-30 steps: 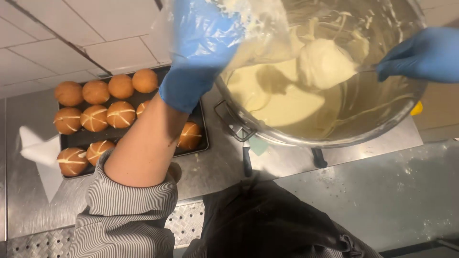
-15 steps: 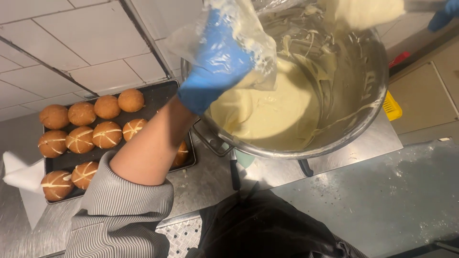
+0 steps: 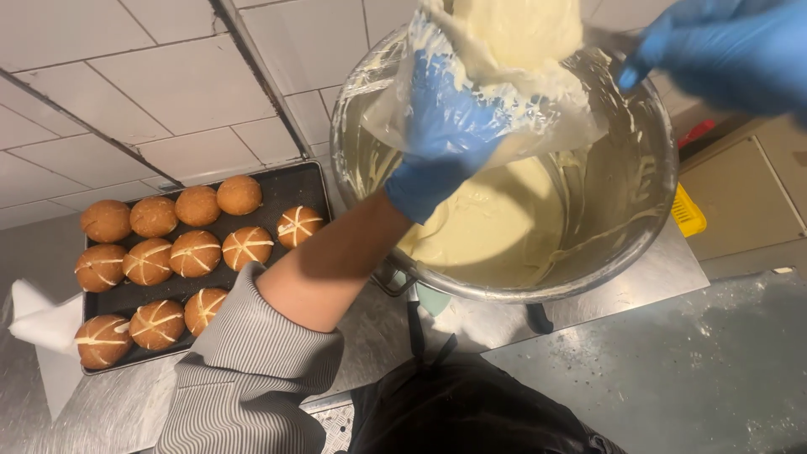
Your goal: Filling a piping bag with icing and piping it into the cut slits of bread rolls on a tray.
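Observation:
My left hand (image 3: 445,134), in a blue glove, grips a clear plastic piping bag (image 3: 487,92) folded open over it, held above a large steel mixing bowl (image 3: 647,227). Pale yellow cream (image 3: 496,235) lies in the bowl's bottom and smears its walls. A big lump of the same cream (image 3: 517,29) sits in the bag's mouth. My right hand (image 3: 723,50), also in a blue glove, is at the top right, closed on a thin metal utensil (image 3: 609,40) whose end reaches the cream in the bag.
A black baking tray (image 3: 303,181) of round brown buns (image 3: 193,252), some with white crosses, sits on the steel counter (image 3: 672,370) to the left. White paper (image 3: 42,328) lies beside it. A white tiled wall (image 3: 126,76) runs behind. A yellow object (image 3: 688,210) is right of the bowl.
The view has shifted so the bowl sits higher and closer. My right hand has lifted a scoop of cream from the bowl into the bag held by my left hand.

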